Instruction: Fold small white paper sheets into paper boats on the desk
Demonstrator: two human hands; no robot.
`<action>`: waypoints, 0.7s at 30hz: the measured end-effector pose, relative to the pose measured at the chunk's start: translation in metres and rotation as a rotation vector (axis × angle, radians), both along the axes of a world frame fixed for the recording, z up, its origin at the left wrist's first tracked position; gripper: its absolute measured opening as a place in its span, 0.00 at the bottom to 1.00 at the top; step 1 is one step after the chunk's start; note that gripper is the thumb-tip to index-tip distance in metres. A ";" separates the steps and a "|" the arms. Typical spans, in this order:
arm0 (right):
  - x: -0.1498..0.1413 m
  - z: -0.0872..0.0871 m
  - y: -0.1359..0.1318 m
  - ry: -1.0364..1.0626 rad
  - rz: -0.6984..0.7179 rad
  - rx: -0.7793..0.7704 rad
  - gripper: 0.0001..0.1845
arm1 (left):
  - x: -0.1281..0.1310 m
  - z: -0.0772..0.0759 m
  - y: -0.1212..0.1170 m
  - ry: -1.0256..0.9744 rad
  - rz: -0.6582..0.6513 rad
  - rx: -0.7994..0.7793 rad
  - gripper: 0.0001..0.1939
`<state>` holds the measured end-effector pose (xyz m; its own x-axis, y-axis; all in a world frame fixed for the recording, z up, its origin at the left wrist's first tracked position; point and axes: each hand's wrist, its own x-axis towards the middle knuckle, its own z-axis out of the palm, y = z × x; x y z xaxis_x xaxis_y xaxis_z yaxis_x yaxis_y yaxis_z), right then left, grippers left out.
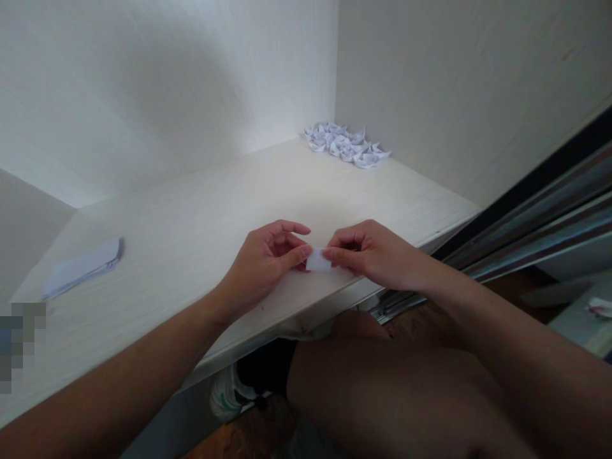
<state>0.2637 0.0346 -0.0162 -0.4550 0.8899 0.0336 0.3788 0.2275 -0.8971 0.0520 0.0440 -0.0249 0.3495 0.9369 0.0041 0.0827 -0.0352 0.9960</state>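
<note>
My left hand (268, 261) and my right hand (370, 252) meet over the front part of a pale wooden shelf (191, 223). Both pinch a small folded piece of white paper (318, 261) between thumb and fingers, one hand on each end. The paper is held just above the shelf surface, near its front edge. Most of the paper is hidden by my fingertips.
A pile of several small folded white paper shapes (347, 145) lies in the far right corner of the shelf. A thin stack of flat paper sheets (83, 268) rests at the left. White panel walls enclose the shelf. My knee (382, 376) and a shoe (229, 392) are below the edge.
</note>
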 end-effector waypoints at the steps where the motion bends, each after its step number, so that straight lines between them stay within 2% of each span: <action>1: -0.001 -0.001 0.002 0.013 -0.002 -0.014 0.16 | 0.000 -0.001 0.001 0.000 0.013 -0.001 0.14; 7: -0.013 -0.007 0.009 0.040 -0.049 0.048 0.15 | -0.002 0.000 0.006 -0.013 0.051 0.047 0.10; 12: -0.014 -0.005 0.016 -0.026 0.069 0.073 0.19 | -0.002 0.005 0.006 0.038 0.060 0.122 0.11; 14: -0.014 -0.005 0.020 -0.023 0.088 0.072 0.21 | -0.002 0.004 0.007 0.013 0.058 0.092 0.11; 18: -0.014 -0.009 0.024 0.028 -0.032 0.124 0.19 | -0.004 -0.002 0.010 -0.058 0.028 -0.050 0.10; 21: -0.014 -0.010 0.025 0.033 -0.060 0.131 0.19 | -0.005 -0.004 0.011 -0.076 0.028 -0.065 0.10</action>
